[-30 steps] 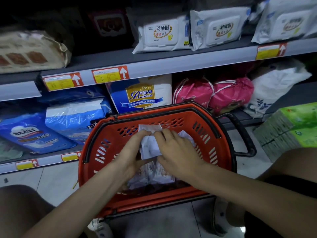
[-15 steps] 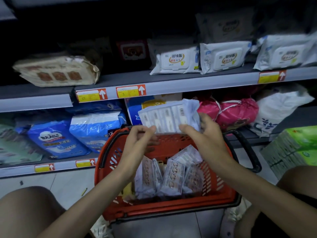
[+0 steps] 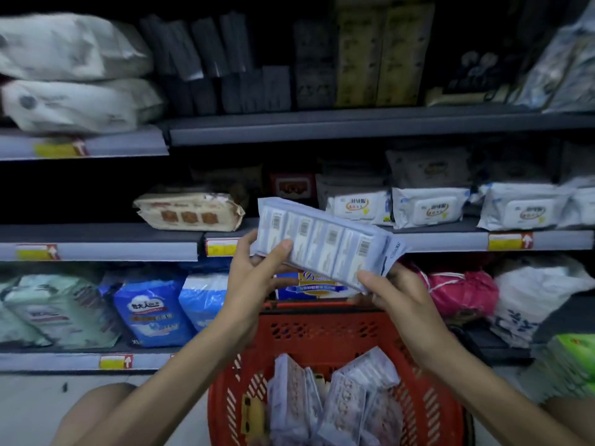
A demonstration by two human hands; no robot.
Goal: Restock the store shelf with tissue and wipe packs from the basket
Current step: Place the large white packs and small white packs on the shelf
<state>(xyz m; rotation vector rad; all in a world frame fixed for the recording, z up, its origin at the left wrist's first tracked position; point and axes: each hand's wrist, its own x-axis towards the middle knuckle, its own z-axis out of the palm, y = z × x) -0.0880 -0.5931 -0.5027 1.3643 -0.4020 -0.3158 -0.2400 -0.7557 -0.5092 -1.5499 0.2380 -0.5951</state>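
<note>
I hold a long pale-blue multipack of pocket tissues (image 3: 322, 243) with both hands, tilted, barcodes facing me, in front of the middle shelf (image 3: 434, 241). My left hand (image 3: 257, 272) grips its left end and my right hand (image 3: 396, 294) grips its lower right end. Below, the red plastic basket (image 3: 322, 333) stands on the floor with several more pale tissue packs (image 3: 335, 400) upright inside. White wipe packs (image 3: 428, 207) lie on the middle shelf to the right.
A beige pack (image 3: 190, 210) lies on the middle shelf left of my hands. Blue and green diaper bags (image 3: 151, 307) fill the lower shelf, pink bags (image 3: 460, 291) lie at right. Dark packs (image 3: 225, 62) and white bags (image 3: 70, 75) sit on the top shelf. Green packs (image 3: 570, 362) are stacked at far right.
Both hands lifted the tissue multipack out of the basket and up to the height of the middle shelf. My view tilted upward, showing the top shelf.
</note>
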